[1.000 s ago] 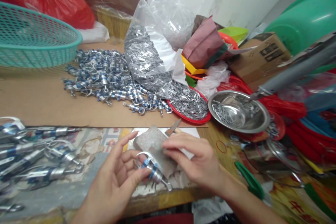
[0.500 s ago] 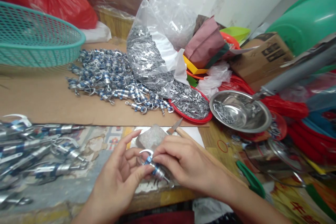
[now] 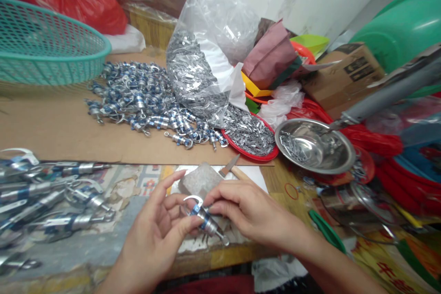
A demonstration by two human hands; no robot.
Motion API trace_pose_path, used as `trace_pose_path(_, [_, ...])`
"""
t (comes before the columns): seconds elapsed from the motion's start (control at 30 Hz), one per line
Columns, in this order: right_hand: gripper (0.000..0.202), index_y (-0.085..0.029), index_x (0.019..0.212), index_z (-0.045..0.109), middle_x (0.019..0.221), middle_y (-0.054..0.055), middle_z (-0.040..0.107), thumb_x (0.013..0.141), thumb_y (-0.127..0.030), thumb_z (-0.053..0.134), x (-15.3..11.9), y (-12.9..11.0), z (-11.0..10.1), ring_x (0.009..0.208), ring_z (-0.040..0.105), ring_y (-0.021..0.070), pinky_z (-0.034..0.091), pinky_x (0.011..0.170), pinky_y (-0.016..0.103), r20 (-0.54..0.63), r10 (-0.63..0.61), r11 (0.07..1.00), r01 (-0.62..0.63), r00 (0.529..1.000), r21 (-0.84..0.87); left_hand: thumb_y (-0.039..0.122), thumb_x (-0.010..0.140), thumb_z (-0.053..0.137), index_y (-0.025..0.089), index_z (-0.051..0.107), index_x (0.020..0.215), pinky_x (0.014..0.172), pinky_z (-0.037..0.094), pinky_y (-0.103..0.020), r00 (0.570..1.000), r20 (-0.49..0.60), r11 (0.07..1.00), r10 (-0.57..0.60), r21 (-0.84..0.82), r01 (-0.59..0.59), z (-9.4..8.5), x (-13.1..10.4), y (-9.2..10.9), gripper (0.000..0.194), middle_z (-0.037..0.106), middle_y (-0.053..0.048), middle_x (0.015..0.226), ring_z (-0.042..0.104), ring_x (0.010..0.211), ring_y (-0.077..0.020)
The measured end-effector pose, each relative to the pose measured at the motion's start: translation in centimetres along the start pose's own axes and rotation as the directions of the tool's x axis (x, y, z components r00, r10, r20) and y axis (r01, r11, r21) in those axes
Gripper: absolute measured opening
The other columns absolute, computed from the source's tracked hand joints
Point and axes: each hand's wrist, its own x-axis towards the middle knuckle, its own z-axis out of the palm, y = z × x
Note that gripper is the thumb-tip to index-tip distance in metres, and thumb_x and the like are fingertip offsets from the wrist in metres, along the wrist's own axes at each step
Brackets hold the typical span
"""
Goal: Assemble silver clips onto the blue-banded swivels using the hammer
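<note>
Pinching ridged silver-blue metal swivel clip (image 3: 204,218), left hand (image 3: 156,234), right hand (image 3: 250,213)

**Materials and finishes on the bench**

A shiny metal clip (image 3: 206,220) with blue plastic bands is pinched over a rough grey stone block (image 3: 200,180). At two o'clock, a glossy steel bowl (image 3: 315,147) is seen; at eleven, matt brown cardboard (image 3: 62,133).

A small silver metal clip with blue bands and a curved hook (image 3: 203,218) lies tilted, held above the table's near edge.
</note>
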Motion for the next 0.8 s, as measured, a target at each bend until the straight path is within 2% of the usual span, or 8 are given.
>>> trace_pose_path(0.2, [0.011,-0.017,0.080,0.069,0.078,0.000,0.066,0.083,-0.010,0.061,0.3,0.9,0.0,0.075,0.059,0.0119,0.043,0.070,0.021,-0.028,-0.083,0.996,0.082,0.996,-0.046,0.018,0.067,0.071,0.024,0.039,0.127,0.063,0.056,-0.026,1.000,0.009,1.000,0.007,0.012,-0.007,0.0,0.0,-0.1,0.068,0.063,0.004,0.072,0.065,0.069,-0.0159])
trace_pose_path(0.53, [0.020,-0.018,0.095,0.073,0.073,0.002,0.066,0.084,-0.010,0.059,0.6,0.2,0.4,0.069,0.058,0.0129,0.043,0.065,0.023,-0.012,-0.089,0.996,0.089,0.996,0.017,0.017,0.069,0.070,0.024,0.039,0.124,0.062,0.055,-0.022,1.000,0.025,1.000,0.003,-0.022,-0.003,0.1,-0.1,0.1,0.063,0.064,0.005,0.073,0.064,0.064,-0.0123])
trace_pose_path(0.7, [0.029,-0.021,0.099,0.073,0.074,0.003,0.061,0.083,-0.009,0.053,0.5,0.6,2.2,0.066,0.056,0.0127,0.042,0.058,0.022,-0.147,-0.148,0.988,0.140,0.978,-0.066,0.015,0.069,0.068,0.022,0.036,0.125,0.060,0.055,-0.020,0.999,0.033,1.000,0.004,-0.012,-0.003,0.1,0.0,0.1,0.065,0.066,0.004,0.075,0.065,0.065,-0.0123])
trace_pose_path(0.8, [0.025,-0.021,0.097,0.073,0.077,0.003,0.062,0.086,-0.013,0.052,0.4,1.0,2.3,0.070,0.058,0.0131,0.044,0.061,0.023,-0.257,-0.122,0.991,0.130,0.959,0.012,0.016,0.067,0.070,0.023,0.038,0.124,0.061,0.056,-0.021,1.000,0.010,1.000,-0.010,-0.001,0.010,0.1,0.0,0.2,0.066,0.065,0.005,0.073,0.065,0.067,-0.0131])
